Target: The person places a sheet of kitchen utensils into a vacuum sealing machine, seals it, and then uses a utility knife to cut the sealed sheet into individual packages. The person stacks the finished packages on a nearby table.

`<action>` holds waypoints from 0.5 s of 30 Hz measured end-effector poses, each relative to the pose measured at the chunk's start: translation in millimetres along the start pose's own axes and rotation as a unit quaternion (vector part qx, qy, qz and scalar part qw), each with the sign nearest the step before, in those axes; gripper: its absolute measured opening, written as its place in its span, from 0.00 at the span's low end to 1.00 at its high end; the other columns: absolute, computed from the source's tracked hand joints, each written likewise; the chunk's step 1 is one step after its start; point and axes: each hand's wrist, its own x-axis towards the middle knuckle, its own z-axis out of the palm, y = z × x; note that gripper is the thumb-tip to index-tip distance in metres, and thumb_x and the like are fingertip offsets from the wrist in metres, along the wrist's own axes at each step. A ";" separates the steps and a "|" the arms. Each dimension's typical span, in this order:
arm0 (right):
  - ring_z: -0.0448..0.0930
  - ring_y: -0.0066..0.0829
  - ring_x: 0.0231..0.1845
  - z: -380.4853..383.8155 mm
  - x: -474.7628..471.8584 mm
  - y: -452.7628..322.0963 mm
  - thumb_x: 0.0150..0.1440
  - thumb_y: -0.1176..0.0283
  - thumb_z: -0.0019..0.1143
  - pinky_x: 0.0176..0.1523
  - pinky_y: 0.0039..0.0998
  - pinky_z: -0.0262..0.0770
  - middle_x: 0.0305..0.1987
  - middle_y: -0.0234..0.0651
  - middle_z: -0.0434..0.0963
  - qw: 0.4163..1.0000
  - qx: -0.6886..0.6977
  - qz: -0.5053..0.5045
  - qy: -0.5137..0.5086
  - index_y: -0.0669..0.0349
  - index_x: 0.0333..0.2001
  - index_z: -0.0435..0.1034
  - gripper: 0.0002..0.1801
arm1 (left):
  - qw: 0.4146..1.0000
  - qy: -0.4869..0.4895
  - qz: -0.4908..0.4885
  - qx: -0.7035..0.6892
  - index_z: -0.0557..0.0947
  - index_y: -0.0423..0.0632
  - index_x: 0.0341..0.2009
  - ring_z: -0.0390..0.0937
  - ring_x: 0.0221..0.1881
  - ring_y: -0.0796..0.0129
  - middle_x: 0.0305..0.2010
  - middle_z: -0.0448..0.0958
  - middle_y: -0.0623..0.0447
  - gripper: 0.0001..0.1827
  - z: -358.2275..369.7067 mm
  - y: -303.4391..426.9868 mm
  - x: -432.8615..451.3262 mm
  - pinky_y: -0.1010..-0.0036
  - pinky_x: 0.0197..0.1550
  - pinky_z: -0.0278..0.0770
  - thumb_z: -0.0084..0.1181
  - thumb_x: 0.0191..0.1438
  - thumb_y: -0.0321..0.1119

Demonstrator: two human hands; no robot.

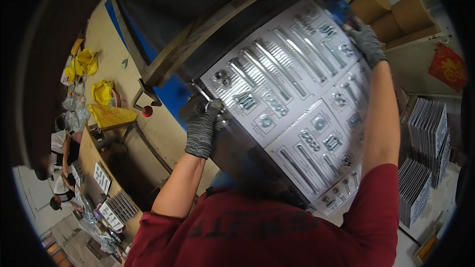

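Before me lie white cards (237, 81) bearing bolts, nuts and washers under clear, shiny plastic film, on the dark bed of a machine with a raised metal frame (207, 29). My left hand (202, 129), in a grey knit glove, has its fingers curled at a small metal handle or rod by the cards' left corner; whether it grips this I cannot tell. At the far right edge of the cards is my right hand (365, 42), gloved alike, its fingertips blurred at the edge. What its fingers hold does not show clearly.
Stacked cards (413, 189) stand at the right, below rolls of brown material (371, 3). A red-knobbed lever (147, 111) juts out at the machine's left. Beyond it are yellow bags (87, 61) on the floor and a wooden workbench (92, 148), where other people work.
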 end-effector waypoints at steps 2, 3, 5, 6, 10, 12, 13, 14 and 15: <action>0.77 0.34 0.37 8.6 4.8 15.0 0.53 0.50 0.57 0.47 0.34 0.70 0.35 0.43 0.78 0.999 -0.021 0.022 0.010 0.64 0.47 0.71 0.29 | 0.998 -0.054 -0.040 0.000 0.77 0.38 0.39 0.77 0.26 0.67 0.32 0.78 0.47 0.14 -2.9 16.4 -1.8 0.76 0.27 0.78 0.61 0.54 0.36; 0.76 0.30 0.35 0.9 -0.8 1.1 0.53 0.50 0.58 0.44 0.31 0.70 0.33 0.39 0.78 0.999 -0.016 0.034 0.004 0.65 0.44 0.72 0.27 | 0.995 -0.076 -0.059 0.010 0.78 0.38 0.40 0.77 0.29 0.68 0.33 0.78 0.49 0.15 -6.0 17.3 0.0 0.75 0.29 0.78 0.61 0.53 0.36; 0.75 0.27 0.38 7.0 7.8 19.5 0.53 0.53 0.59 0.47 0.29 0.69 0.36 0.37 0.78 0.994 0.051 0.093 -0.038 0.65 0.46 0.72 0.26 | 0.988 -0.120 -0.097 0.032 0.79 0.40 0.41 0.77 0.34 0.69 0.36 0.79 0.51 0.16 -12.3 17.9 1.5 0.74 0.34 0.78 0.62 0.53 0.38; 0.74 0.25 0.40 4.1 11.7 20.7 0.53 0.55 0.60 0.48 0.27 0.69 0.37 0.36 0.78 0.988 0.082 0.122 -0.055 0.64 0.46 0.71 0.25 | 0.989 -0.118 -0.087 0.033 0.79 0.39 0.39 0.78 0.32 0.68 0.34 0.79 0.50 0.16 -10.8 18.7 2.2 0.74 0.33 0.78 0.62 0.53 0.38; 0.72 0.21 0.36 -1.1 5.6 20.6 0.52 0.55 0.62 0.44 0.24 0.68 0.34 0.31 0.75 0.976 0.158 0.134 -0.062 0.65 0.41 0.72 0.24 | 0.979 -0.172 -0.074 0.084 0.79 0.37 0.38 0.78 0.32 0.68 0.35 0.79 0.49 0.16 -17.0 21.3 11.3 0.75 0.31 0.78 0.62 0.53 0.38; 0.72 0.21 0.36 -0.8 2.6 11.1 0.51 0.55 0.63 0.44 0.24 0.68 0.34 0.32 0.76 0.974 0.173 0.131 -0.059 0.65 0.42 0.72 0.24 | 0.977 -0.178 -0.072 0.094 0.79 0.35 0.38 0.78 0.32 0.67 0.35 0.79 0.48 0.16 -17.0 28.2 9.7 0.75 0.31 0.79 0.61 0.53 0.38; 0.72 0.21 0.37 -1.0 1.2 6.4 0.51 0.55 0.63 0.44 0.24 0.68 0.34 0.33 0.76 0.973 0.181 0.129 -0.057 0.65 0.42 0.73 0.24 | 0.980 -0.168 -0.071 0.081 0.79 0.35 0.38 0.78 0.33 0.67 0.36 0.79 0.47 0.16 -16.9 27.6 8.6 0.76 0.31 0.79 0.61 0.53 0.38; 0.73 0.20 0.37 -1.4 2.4 5.5 0.51 0.55 0.63 0.44 0.24 0.68 0.34 0.33 0.77 0.976 0.149 0.146 -0.059 0.66 0.42 0.73 0.24 | 0.983 -0.157 -0.071 0.068 0.79 0.35 0.38 0.78 0.33 0.67 0.36 0.79 0.47 0.16 -16.6 24.8 7.5 0.76 0.32 0.79 0.62 0.53 0.37; 0.73 0.20 0.37 -3.3 5.0 7.5 0.50 0.55 0.64 0.45 0.24 0.69 0.35 0.34 0.77 0.978 0.120 0.163 -0.056 0.66 0.42 0.73 0.25 | 0.985 -0.148 -0.067 0.057 0.79 0.35 0.38 0.78 0.34 0.67 0.37 0.79 0.46 0.16 -17.4 23.9 7.9 0.77 0.32 0.80 0.62 0.53 0.37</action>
